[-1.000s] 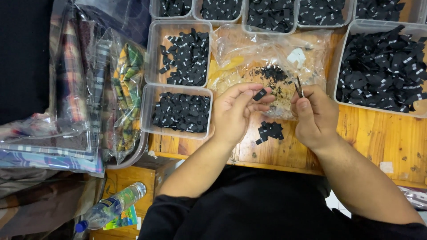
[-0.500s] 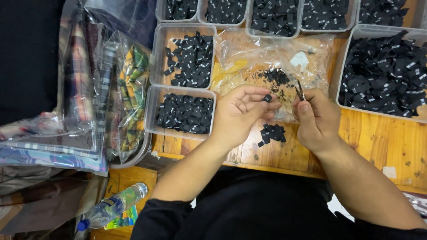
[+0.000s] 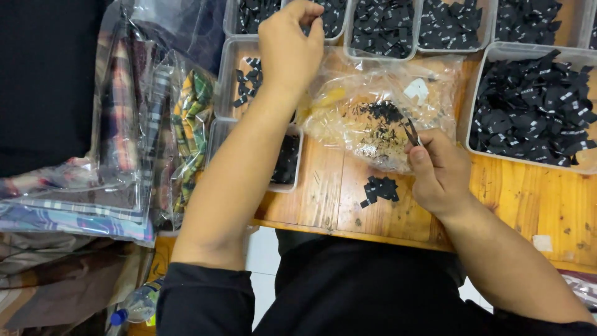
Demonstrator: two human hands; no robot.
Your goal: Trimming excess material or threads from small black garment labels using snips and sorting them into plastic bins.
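Over the table's far edge, the left hand (image 3: 291,46) now pinches its fingers nearly shut above a tray (image 3: 245,15) (it has moved from the middle); the right hand (image 3: 438,174) grips small snips (image 3: 410,132).

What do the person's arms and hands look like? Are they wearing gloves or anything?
No gloves. Both the left hand and the right hand are bare, with no rings, watch or bracelets showing. The forearms are bare too. Short black sleeves cover the upper arms, part of a plain black top.
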